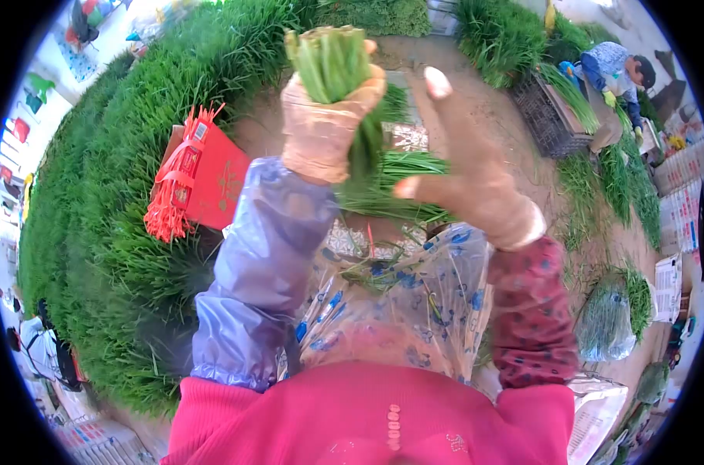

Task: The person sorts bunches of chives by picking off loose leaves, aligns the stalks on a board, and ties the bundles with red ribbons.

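Note:
My left hand (325, 116), in a pale glove, is wrapped round a bundle of green stalks (332, 66), raised with the cut ends up and the leaves hanging below. To the right, my right hand (472, 167), gloved with bare fingertips, has its thumb and fingers spread and holds nothing; motion blurs it slightly. More long green leaves (406, 174) lie between and beyond my hands. A clear plastic apron with blue prints (437, 294) covers my lap.
A large heap of greens (104, 232) fills the left side. Orange-red ties (183, 167) rest against a red box (216, 182). At upper right, a co-worker (611, 66) bends beside a black crate (545, 116). A bagged bundle (607, 318) lies at right.

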Available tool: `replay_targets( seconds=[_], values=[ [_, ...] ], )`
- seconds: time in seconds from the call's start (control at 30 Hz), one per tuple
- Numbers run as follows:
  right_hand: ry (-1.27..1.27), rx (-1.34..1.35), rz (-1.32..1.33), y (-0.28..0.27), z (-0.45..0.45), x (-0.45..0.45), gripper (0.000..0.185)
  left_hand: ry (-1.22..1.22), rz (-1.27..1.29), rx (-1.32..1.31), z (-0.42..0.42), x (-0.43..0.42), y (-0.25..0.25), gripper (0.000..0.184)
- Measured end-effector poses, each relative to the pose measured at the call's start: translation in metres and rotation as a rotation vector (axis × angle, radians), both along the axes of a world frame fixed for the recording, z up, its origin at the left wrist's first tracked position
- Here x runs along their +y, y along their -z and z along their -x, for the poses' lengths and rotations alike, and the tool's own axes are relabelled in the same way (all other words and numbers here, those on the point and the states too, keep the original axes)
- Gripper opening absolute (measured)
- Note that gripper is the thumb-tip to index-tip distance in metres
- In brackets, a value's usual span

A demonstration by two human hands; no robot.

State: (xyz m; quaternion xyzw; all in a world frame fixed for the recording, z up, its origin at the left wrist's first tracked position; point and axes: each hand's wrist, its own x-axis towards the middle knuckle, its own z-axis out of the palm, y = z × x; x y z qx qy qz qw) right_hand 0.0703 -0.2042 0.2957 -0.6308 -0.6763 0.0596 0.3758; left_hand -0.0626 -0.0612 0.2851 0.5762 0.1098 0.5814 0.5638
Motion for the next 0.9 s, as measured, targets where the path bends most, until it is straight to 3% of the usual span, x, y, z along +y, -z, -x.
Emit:
replay_targets(
  seconds=[0.1, 0.17, 0.23, 0.3, 0.33, 0.4, 0.5, 0.57, 0.63, 0.7, 0.77, 0.9],
  values=[
    [-0.02, 0.028, 0.008, 0.02, 0.034, 0.036, 0.096, 0.052, 0.153, -0.024, -0.006, -0.018, -0.001, 0.04],
    [0.002, 0.107, -0.146, 0.054, 0.027, 0.051, 0.096, 0.214, 0.226, -0.132, -0.002, -0.009, 0.021, 0.04],
    [-0.086, 0.293, -0.163, 0.054, 0.028, 0.05, 0.091, 0.271, 0.49, -0.235, -0.025, -0.015, 0.046, 0.044],
    [0.117, -0.062, 0.01, 0.074, -0.007, 0.04, 0.085, 0.295, 0.738, -0.374, -0.044, -0.021, 0.071, 0.048],
    [0.1, -0.067, 0.022, 0.079, -0.016, 0.038, 0.085, 0.32, 0.882, -0.476, -0.05, -0.024, 0.079, 0.043],
    [0.152, -0.205, 0.286, 0.083, -0.037, 0.031, 0.081, 0.333, 0.968, -0.531, -0.054, -0.034, 0.098, 0.043],
    [0.065, -0.43, 0.327, 0.083, -0.049, 0.04, 0.078, 0.427, 1.028, -0.585, -0.053, -0.041, 0.129, 0.042],
    [0.157, -0.511, 0.524, 0.097, -0.053, 0.05, 0.074, 0.489, 1.13, -0.333, -0.041, -0.043, 0.142, 0.043],
    [0.073, -0.495, 0.351, 0.119, -0.06, 0.056, 0.07, 0.481, 1.14, -0.162, -0.034, -0.042, 0.164, 0.06],
    [0.12, -0.533, 0.558, 0.118, -0.045, 0.077, 0.054, 0.409, 1.121, -0.237, -0.028, -0.056, 0.196, 0.091],
    [0.147, -0.548, 0.688, 0.133, -0.044, 0.097, 0.053, 0.344, 1.307, -0.024, -0.026, -0.06, 0.19, 0.107],
    [0.049, -0.522, 0.641, 0.189, -0.05, 0.122, 0.058, 0.436, 1.346, 0.178, -0.02, -0.072, 0.212, 0.107]
  ],
)
